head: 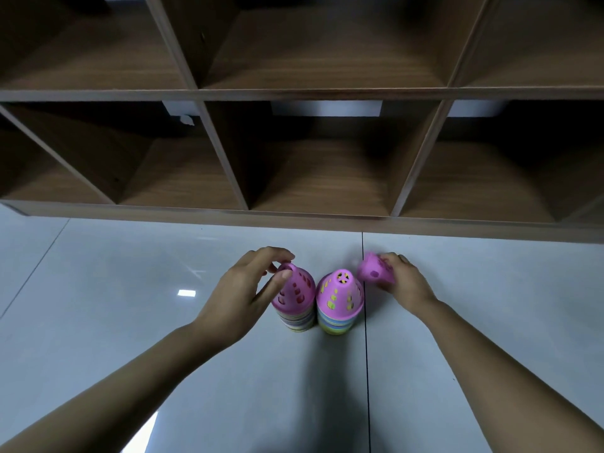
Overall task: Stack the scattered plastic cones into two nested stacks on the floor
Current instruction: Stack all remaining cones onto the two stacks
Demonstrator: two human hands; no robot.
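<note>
Grey tile floor (124,322), wooden cubby shelf (327,220) behind cone stacks (338,302).

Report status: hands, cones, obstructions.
Left hand pinches top cone of left stack. Right hand grips loose pink cone, tilted, beside right stack. Nothing between them.

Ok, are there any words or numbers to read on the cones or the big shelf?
No words, numbers or signs can be read anywhere.
Left stack: only cut-out holes, no writing.
Right stack: the same.
Pink cone in the right hand: blurred, nothing readable.
Wooden shelf: no label shows.
</note>
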